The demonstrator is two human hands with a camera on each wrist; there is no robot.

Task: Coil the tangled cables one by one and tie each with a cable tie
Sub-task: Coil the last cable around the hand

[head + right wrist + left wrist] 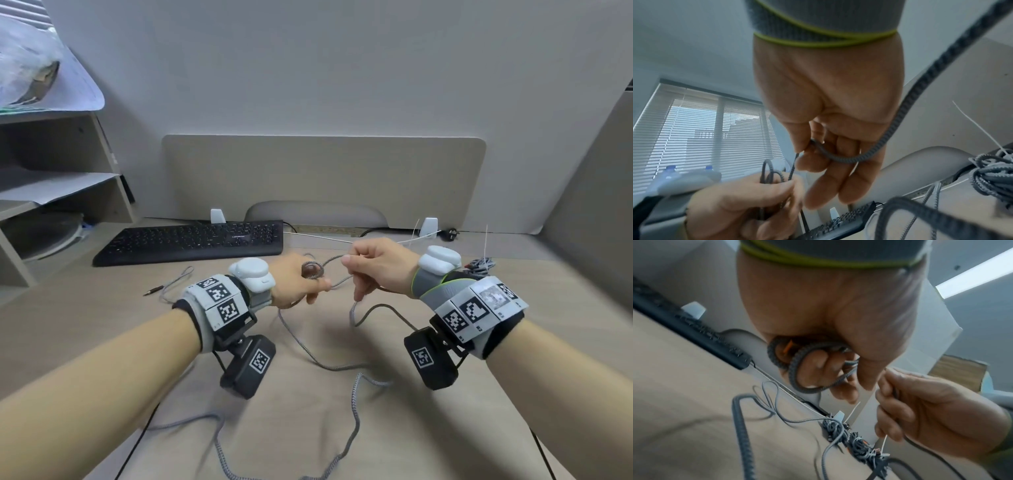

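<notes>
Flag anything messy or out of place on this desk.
The grey braided cable sprawls in loose, uncoiled loops over the desk; only a small coil is held by the left hand, with the right hand pinching the strand. Nothing looks damaged or spilled.

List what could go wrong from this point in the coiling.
The left hand grips only a small coil; the loops could spring loose if the grip eases. The grey braided cable trails in bends across the desk and may snag or knot as the right hand feeds it. It might also drag the tied bundles.
</notes>
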